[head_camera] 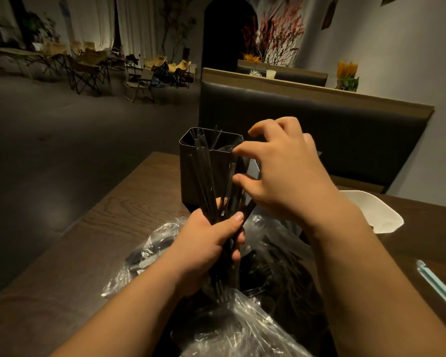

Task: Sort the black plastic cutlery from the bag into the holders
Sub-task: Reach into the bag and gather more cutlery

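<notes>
My left hand (209, 243) grips a bundle of black plastic cutlery (211, 181) upright above the open clear plastic bag (232, 320), which holds more black cutlery. My right hand (281, 173) reaches over the bundle's top, thumb and forefinger pinching one black piece near the holder's rim. The dark square holders (188, 171) stand just behind on the table, with several black handles sticking out of them.
The wooden table (70, 248) has its left edge close to the bag. A white container (379, 212) sits at the right, and a pale blue strip (438, 284) lies near the right edge. A dark padded bench back (319, 124) rises behind the table.
</notes>
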### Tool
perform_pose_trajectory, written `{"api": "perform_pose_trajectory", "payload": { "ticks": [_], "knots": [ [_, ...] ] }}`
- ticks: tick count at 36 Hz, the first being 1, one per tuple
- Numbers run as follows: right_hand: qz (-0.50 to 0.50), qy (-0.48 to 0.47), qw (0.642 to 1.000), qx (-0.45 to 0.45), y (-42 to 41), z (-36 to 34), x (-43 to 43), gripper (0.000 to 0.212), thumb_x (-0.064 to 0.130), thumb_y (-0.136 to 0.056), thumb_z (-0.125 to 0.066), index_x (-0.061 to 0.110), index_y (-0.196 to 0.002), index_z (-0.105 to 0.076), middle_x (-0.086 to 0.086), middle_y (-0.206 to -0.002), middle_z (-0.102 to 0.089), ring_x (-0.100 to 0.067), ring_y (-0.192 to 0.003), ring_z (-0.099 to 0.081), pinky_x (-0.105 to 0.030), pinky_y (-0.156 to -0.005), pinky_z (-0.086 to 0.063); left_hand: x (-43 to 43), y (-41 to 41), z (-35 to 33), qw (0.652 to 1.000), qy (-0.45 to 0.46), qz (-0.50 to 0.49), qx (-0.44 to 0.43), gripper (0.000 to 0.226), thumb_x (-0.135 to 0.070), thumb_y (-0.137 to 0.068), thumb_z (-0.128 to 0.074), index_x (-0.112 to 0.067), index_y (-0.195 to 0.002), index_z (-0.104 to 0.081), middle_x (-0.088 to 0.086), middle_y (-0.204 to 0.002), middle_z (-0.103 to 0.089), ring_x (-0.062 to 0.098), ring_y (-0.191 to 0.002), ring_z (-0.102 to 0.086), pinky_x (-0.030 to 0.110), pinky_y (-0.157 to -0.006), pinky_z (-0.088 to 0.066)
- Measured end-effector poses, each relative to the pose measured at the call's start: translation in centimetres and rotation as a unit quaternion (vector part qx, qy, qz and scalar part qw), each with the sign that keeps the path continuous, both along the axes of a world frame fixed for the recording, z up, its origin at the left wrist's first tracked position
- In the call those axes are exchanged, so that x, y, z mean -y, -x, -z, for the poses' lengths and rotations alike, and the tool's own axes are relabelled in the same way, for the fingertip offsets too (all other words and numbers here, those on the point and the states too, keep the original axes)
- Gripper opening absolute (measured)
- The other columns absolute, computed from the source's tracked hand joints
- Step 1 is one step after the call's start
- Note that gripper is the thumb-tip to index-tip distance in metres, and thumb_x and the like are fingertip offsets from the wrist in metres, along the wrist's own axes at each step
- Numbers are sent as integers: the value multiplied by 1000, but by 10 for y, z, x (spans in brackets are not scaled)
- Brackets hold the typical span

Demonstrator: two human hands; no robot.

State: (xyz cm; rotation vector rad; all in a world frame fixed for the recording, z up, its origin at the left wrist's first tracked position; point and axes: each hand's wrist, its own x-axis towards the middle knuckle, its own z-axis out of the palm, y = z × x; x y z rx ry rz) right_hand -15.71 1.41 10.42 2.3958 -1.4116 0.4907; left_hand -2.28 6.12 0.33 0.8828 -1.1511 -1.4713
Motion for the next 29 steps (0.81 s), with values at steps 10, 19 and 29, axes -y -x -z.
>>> {"api": "perform_pose_trajectory", "payload": {
  "ticks": [10,19,29],
  "knots": [
    [-94,-67,977,177,1,12,4,17,46,-82,-75,43,-84,-59,13,-128,-44,-18,-134,-26,-38,-98,-20,0,1,0,1000,7,-2,3,10,-11,-100,-54,-12,-94,-61,7,-69,-55,15,-54,-51,25,-51,-45],
    [-161,-98,923,337,4,14,7,10,40,-87,-65,43,-80,-57,25,-112,-60,-11,-124,-46,-50,-105,-39,0,-2,-3,1000,26,8,3,7,-15,-99,-58,-13,-93,-62,8,-71,-56,14,-58,-54,24,-54,-47],
    [-199,-153,724,643,46,-16,-3,13,14,-108,-37,19,-105,-49,-4,-81,-67,-24,-79,-74,-40,-75,-63,0,3,-1,1000,-5,-10,-14,10,-18,-98,-59,-12,-104,-63,7,-70,-55,16,-55,-52,26,-50,-46]
  ]
}}
